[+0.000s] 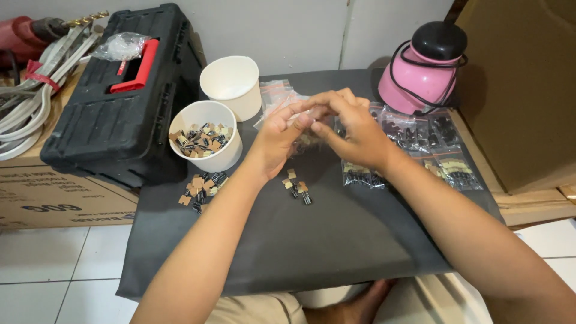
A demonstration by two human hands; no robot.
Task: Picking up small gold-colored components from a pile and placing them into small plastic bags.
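A small clear plastic bag [309, 129] is pinched between the fingers of the left hand [277, 139] and the right hand [354, 129], just above the dark grey tabletop [336, 234]. Both grips are closed on the bag. A few little brown and black parts [297, 186] are seen lying below the hands. A white paper cup full of the same parts [206, 135] is placed nearby on the left.

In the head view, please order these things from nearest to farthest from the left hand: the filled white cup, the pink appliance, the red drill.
From the left hand:
1. Filled white cup, just to its left.
2. Pink appliance, to the right at the back of the mat.
3. Red drill, in the far left corner.
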